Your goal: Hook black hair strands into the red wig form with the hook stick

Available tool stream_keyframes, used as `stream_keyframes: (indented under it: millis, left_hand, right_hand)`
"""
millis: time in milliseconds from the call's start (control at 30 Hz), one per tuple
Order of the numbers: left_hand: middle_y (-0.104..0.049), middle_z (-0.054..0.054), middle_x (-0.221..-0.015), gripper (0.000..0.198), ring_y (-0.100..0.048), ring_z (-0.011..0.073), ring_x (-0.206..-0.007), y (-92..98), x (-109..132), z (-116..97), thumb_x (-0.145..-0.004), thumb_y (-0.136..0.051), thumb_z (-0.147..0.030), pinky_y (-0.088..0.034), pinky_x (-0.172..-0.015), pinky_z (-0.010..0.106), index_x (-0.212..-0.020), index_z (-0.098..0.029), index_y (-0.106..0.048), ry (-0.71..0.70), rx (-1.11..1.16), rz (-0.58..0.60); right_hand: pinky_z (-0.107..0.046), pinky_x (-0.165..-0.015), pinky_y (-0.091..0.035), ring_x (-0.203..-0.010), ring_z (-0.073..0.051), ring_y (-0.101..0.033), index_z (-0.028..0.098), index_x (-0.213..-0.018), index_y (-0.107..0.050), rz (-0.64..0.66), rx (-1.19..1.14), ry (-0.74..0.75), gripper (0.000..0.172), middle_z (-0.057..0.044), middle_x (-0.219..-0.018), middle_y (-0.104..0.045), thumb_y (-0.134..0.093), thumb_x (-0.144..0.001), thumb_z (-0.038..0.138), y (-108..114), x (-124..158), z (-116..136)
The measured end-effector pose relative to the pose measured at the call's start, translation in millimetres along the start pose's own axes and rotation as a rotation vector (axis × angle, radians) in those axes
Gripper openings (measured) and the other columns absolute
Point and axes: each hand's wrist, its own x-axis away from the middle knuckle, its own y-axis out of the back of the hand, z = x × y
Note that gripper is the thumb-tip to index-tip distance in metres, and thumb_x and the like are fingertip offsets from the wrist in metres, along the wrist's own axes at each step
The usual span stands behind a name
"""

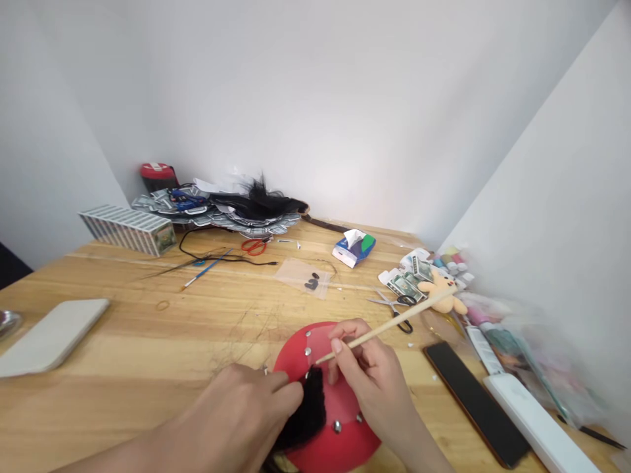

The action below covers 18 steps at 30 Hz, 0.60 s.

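A round red piece (340,453) with a paler pink band and several shiny silver studs or pinheads lies at the near edge of the table, partly hidden by my hands. Over its left side lies a black tuft (313,404) that looks like hair. My left hand (241,401) is closed, its thumb and fingers pressed together at the tuft's upper left edge. In my right hand (369,368) a thin pale wooden stick (384,326) is held like a pen. Its narrow tip points down-left to the pink band, just above the tuft; whether it touches, I cannot tell.
Scissors (394,309), a phone (476,401) and a white bar-shaped object (537,420) lie to the right. Farther back are a tissue pack (353,248), a small plastic bag (300,276), a blue brush (207,268) and stacked boxes (128,226). A white block (54,335) sits left.
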Motion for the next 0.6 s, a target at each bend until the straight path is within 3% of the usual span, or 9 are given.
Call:
stream_keyframes:
  millis: [133,233,300,367,467,533,600]
  left_hand:
    - [-0.063,0.001,-0.086,0.023,-0.06,0.0155,-0.065,3.6,14.3,3.2,-0.092,-0.036,-0.007,-0.041,-0.056,0.026,-0.08,-0.021,-0.049,-0.015,0.126,-0.105]
    - [-0.062,0.005,-0.115,0.022,-0.062,0.0174,-0.095,7.2,22.6,6.3,-0.094,-0.037,-0.007,-0.046,-0.078,0.024,-0.089,-0.021,-0.053,-0.083,0.248,-0.173]
    - [-0.057,0.005,-0.132,0.022,-0.056,0.0195,-0.117,7.8,24.3,7.8,-0.097,-0.04,-0.01,-0.041,-0.097,0.026,-0.104,-0.023,-0.056,-0.113,0.377,-0.174]
    - [-0.06,0.006,-0.132,0.022,-0.055,0.0197,-0.121,5.4,22.7,8.6,-0.101,-0.04,-0.017,-0.037,-0.103,0.026,-0.113,-0.024,-0.057,-0.099,0.545,-0.149]
    - [-0.066,0.007,-0.104,0.032,-0.063,0.0162,-0.085,-5.1,16.7,10.5,-0.104,-0.038,-0.038,-0.045,-0.08,0.024,-0.099,-0.019,-0.063,0.018,0.858,-0.103]
    - [-0.059,0.002,-0.078,0.045,-0.052,0.0105,-0.057,-15.3,12.6,13.4,-0.101,-0.038,-0.053,-0.04,-0.06,0.022,-0.089,-0.016,-0.062,0.107,1.041,-0.079]
    - [-0.045,-0.006,-0.058,0.049,-0.037,0.008,-0.044,-25.4,9.1,17.8,-0.098,-0.04,-0.06,-0.03,-0.049,0.021,-0.089,-0.016,-0.059,0.16,1.15,-0.059]
  right_hand:
    - [-0.024,-0.057,-0.049,-0.055,-0.016,-0.063,0.022,-0.092,-0.054,0.001,-0.018,0.006,0.015,0.003,-0.059,-0.061,-0.047,-0.1,0.033,-0.2,0.0,-1.6]
    - [-0.025,-0.059,-0.049,-0.055,-0.016,-0.063,0.022,-0.09,-0.054,0.005,-0.023,0.009,0.016,0.003,-0.059,-0.061,-0.048,-0.099,0.033,-0.1,-0.4,-1.1]
    - [-0.025,-0.059,-0.048,-0.055,-0.017,-0.063,0.022,-0.089,-0.054,0.01,-0.023,0.009,0.016,0.003,-0.059,-0.061,-0.047,-0.099,0.034,0.2,-0.8,0.0]
    - [-0.025,-0.059,-0.048,-0.056,-0.017,-0.062,0.023,-0.088,-0.053,0.015,-0.02,0.011,0.017,0.003,-0.059,-0.06,-0.047,-0.099,0.034,0.6,-1.1,1.3]
    - [-0.026,-0.062,-0.048,-0.058,-0.017,-0.063,0.023,-0.087,-0.054,0.02,-0.002,0.012,0.019,0.003,-0.061,-0.061,-0.047,-0.1,0.035,1.0,-1.2,2.9]
    - [-0.026,-0.062,-0.047,-0.061,-0.018,-0.062,0.023,-0.087,-0.055,0.02,0.013,0.013,0.02,0.003,-0.062,-0.061,-0.047,-0.1,0.035,1.3,-1.2,3.5]
    - [-0.026,-0.062,-0.045,-0.063,-0.018,-0.061,0.022,-0.086,-0.056,0.019,0.029,0.009,0.02,0.002,-0.065,-0.06,-0.046,-0.1,0.035,1.7,-1.2,3.8]
